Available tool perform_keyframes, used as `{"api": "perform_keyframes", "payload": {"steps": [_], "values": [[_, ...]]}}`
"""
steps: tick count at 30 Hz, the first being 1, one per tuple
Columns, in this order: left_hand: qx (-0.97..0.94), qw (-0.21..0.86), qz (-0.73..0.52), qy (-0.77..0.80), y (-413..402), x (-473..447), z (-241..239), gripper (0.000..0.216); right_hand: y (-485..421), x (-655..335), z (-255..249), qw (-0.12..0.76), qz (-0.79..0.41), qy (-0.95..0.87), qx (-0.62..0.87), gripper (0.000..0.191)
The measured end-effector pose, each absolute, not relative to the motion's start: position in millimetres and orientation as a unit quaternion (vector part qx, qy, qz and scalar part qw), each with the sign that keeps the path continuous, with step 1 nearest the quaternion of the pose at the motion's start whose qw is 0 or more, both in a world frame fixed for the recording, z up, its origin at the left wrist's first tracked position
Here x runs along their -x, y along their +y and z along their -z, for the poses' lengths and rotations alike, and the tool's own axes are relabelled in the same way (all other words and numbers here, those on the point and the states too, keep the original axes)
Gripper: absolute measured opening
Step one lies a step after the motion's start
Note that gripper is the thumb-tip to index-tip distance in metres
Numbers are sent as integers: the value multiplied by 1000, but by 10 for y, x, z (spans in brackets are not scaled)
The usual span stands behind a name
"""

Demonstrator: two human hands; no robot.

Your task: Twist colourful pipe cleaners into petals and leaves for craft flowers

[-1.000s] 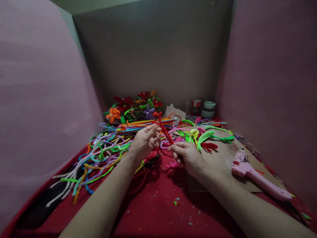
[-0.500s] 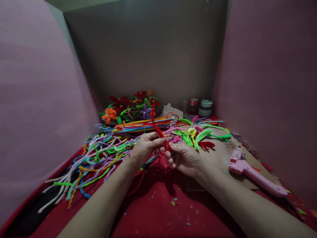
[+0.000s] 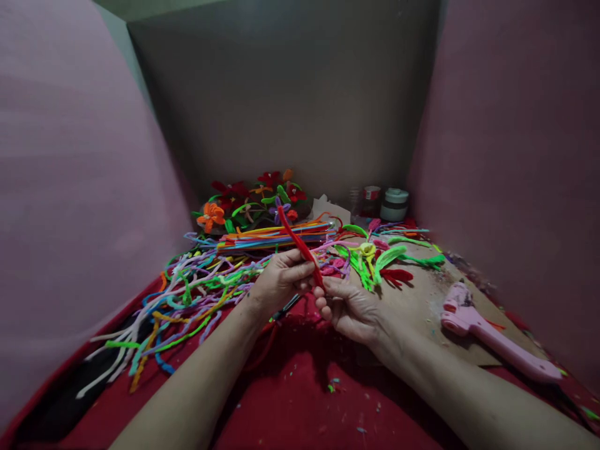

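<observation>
My left hand (image 3: 280, 280) and my right hand (image 3: 349, 306) meet over the red cloth, both pinched on a red pipe cleaner (image 3: 297, 240) that rises up and to the left from my fingers. The left thumb and fingers close on it from the left. The right hand holds its lower end with fingers curled. Just below the hands lies a dark tool with a green grip (image 3: 285, 307), partly hidden by my left wrist.
A heap of loose coloured pipe cleaners (image 3: 187, 294) spreads to the left. Finished pipe-cleaner flowers (image 3: 253, 201) and straight stems (image 3: 276, 236) lie at the back. Green leaf pieces (image 3: 389, 256), two jars (image 3: 394, 205), a pink glue gun (image 3: 492, 337) on cardboard (image 3: 422, 300) sit right. Walls close in.
My hands have come together and both now pinch the red pipe cleaner. Its free end has swung from upright to leaning left. The view shifted slightly.
</observation>
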State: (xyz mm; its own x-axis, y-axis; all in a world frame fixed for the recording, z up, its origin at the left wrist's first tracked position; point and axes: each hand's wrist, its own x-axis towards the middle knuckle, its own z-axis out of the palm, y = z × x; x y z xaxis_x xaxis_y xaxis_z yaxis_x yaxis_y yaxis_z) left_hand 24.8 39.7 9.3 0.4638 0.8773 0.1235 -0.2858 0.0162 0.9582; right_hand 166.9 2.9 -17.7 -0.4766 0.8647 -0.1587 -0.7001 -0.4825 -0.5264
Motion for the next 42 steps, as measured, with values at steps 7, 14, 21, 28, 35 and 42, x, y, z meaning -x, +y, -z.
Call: {"api": "perform_keyframes", "payload": {"steps": [7, 14, 21, 28, 35, 42], "values": [[-591, 614, -423, 309, 385, -253, -86, 15, 60, -1658, 199, 491, -816, -210, 222, 10], [-655, 487, -421, 396, 288, -298, -197, 18, 71, -1662, 217, 543, -746, -284, 261, 21], [-620, 530, -419, 400, 279, -356, -157, 18, 65, -1680, 187, 504, -655, -430, 364, 24], [-511, 613, -440, 412, 365, -341, -10, 25, 53, -1625, 257, 512, -607, -462, 395, 20], [-501, 624, -453, 393, 366, -327, -59, 24, 10, -1607, 234, 503, -621, -469, 376, 16], [-531, 587, -446, 418, 368, -305, -79, 21, 37, -1646, 212, 484, -666, -416, 387, 21]]}}
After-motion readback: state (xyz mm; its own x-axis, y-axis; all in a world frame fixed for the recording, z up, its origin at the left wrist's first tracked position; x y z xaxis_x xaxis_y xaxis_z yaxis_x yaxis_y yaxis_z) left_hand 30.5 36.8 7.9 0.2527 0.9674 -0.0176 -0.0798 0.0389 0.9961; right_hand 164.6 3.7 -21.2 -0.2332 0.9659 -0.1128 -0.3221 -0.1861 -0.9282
